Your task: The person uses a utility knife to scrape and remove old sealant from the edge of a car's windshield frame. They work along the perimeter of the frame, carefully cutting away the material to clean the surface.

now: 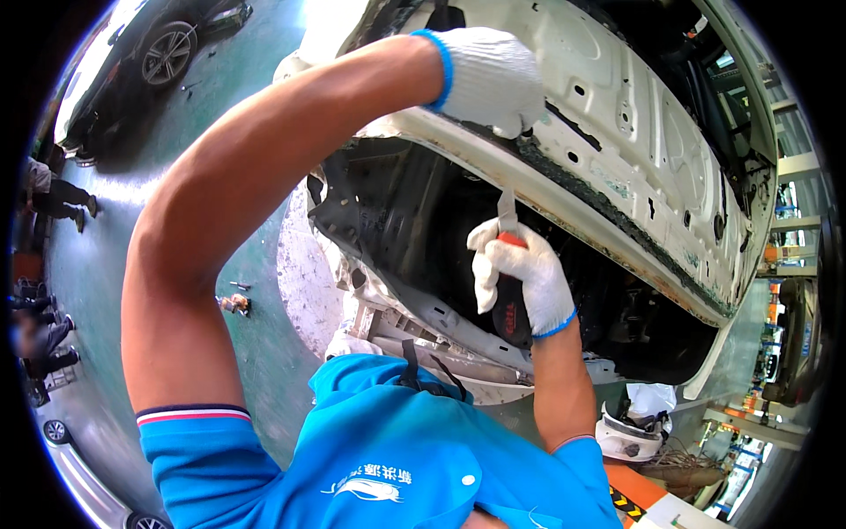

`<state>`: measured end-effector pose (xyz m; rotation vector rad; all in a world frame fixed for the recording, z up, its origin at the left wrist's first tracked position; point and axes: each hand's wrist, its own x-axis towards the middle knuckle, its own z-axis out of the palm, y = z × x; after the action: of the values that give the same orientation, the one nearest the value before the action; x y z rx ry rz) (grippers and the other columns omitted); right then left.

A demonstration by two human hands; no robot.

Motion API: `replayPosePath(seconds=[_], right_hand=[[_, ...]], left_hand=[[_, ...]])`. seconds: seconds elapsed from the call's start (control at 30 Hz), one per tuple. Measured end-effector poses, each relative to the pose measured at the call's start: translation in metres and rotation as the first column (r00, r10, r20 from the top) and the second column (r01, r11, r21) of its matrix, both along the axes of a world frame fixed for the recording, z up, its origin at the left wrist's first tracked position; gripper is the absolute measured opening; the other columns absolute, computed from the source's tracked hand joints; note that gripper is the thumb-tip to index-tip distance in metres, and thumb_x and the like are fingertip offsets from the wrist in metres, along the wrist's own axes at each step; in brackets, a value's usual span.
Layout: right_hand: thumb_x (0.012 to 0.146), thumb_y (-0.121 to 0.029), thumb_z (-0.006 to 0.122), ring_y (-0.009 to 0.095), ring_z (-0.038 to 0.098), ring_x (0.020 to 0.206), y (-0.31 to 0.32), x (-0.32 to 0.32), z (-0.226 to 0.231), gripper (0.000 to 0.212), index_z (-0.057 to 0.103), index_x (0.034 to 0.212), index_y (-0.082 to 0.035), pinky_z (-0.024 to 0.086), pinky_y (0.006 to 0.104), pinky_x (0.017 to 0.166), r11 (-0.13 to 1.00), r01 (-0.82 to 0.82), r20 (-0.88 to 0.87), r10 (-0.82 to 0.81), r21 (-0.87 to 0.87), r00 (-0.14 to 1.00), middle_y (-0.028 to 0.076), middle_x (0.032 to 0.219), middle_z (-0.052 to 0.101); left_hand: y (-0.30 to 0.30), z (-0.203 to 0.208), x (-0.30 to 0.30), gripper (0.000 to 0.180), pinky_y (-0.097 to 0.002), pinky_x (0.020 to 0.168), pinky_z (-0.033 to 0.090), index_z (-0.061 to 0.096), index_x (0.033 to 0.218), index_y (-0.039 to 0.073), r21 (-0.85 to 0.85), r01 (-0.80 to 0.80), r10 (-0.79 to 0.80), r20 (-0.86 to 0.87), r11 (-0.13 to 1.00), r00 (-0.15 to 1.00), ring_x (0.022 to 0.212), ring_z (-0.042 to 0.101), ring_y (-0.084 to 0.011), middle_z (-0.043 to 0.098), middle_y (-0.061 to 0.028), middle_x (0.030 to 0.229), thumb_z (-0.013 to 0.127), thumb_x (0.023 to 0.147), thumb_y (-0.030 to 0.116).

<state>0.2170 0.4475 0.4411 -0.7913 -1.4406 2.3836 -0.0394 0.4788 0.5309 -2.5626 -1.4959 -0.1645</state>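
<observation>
My right hand (529, 269), in a white knit glove with a blue cuff, is closed round a scraper (508, 212) with a flat metal blade and a red and black handle. The blade points up at the lower edge of a rusty seam on a white car body (608, 115). My left hand (489, 79), gloved the same way, is bent down over the white panel just above the seam. Its fingers are curled together near the dark strip of sealant (599, 189); what they hold, if anything, is hidden.
Below the seam opens a dark cavity with a bent black liner (397, 212). A white bumper part (441, 348) lies in front of me. A white helmet-like thing (630, 436) stands at lower right. A dark car (132, 79) and other people (62, 194) are at the left.
</observation>
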Motion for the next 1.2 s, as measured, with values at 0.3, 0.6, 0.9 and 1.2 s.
replayPosePath(seconds=[0.3, 0.6, 0.9, 1.2], right_hand=[[0.100, -0.023, 0.071, 0.016, 0.062, 0.058, 0.012, -0.028, -0.001, 0.032, 0.061, 0.117, 0.003, 0.055, 0.0288, 0.052, 0.982, 0.087, -0.105, -0.105, -0.169, 0.989, 0.006, 0.077, 0.061], [0.102, -0.023, 0.069, 0.017, 0.064, 0.061, 0.020, -0.044, -0.006, 0.031, 0.062, 0.118, 0.003, 0.054, 0.0300, 0.055, 0.890, 0.090, -0.243, -0.218, -0.447, 0.945, 0.007, 0.080, 0.064], [0.103, -0.018, 0.067, 0.016, 0.059, 0.057, 0.015, -0.027, -0.005, 0.023, 0.062, 0.116, 0.000, 0.050, 0.0306, 0.051, 0.894, 0.125, -0.262, -0.257, -0.431, 0.930, 0.005, 0.076, 0.060], [0.101, -0.017, 0.068, 0.016, 0.059, 0.058, 0.020, -0.003, 0.000, 0.025, 0.061, 0.116, 0.001, 0.051, 0.0291, 0.053, 0.873, 0.083, -0.223, -0.213, -0.480, 0.951, 0.006, 0.077, 0.059]], left_hand=[[0.025, -0.011, 0.005, 0.020, -0.0437, 0.070, 0.057, 0.085, 0.097, 0.013, -0.115, -0.023, 0.029, 0.052, 0.993, 0.998, 0.073, 0.071, -0.0301, 0.078, -0.0118, 0.084, 0.075, 0.081, 0.018], [0.017, -0.003, 0.005, 0.020, -0.0431, 0.073, 0.059, 0.085, 0.100, 0.013, -0.120, -0.017, 0.026, 0.073, 0.993, 0.997, 0.074, 0.072, -0.0307, 0.078, -0.0129, 0.086, 0.076, 0.084, 0.019], [0.002, 0.013, -0.012, 0.014, -0.0505, 0.065, 0.054, 0.075, 0.086, 0.010, -0.099, 0.103, -0.092, 0.115, 0.990, 0.989, 0.074, 0.070, -0.0417, 0.068, -0.0207, 0.075, 0.068, 0.085, 0.022], [0.003, -0.010, -0.019, 0.022, -0.0379, 0.078, 0.061, 0.082, 0.108, 0.010, -0.080, 0.055, -0.030, 0.291, 0.995, 0.956, 0.080, 0.075, -0.0300, 0.079, -0.0128, 0.094, 0.079, 0.087, 0.016]])
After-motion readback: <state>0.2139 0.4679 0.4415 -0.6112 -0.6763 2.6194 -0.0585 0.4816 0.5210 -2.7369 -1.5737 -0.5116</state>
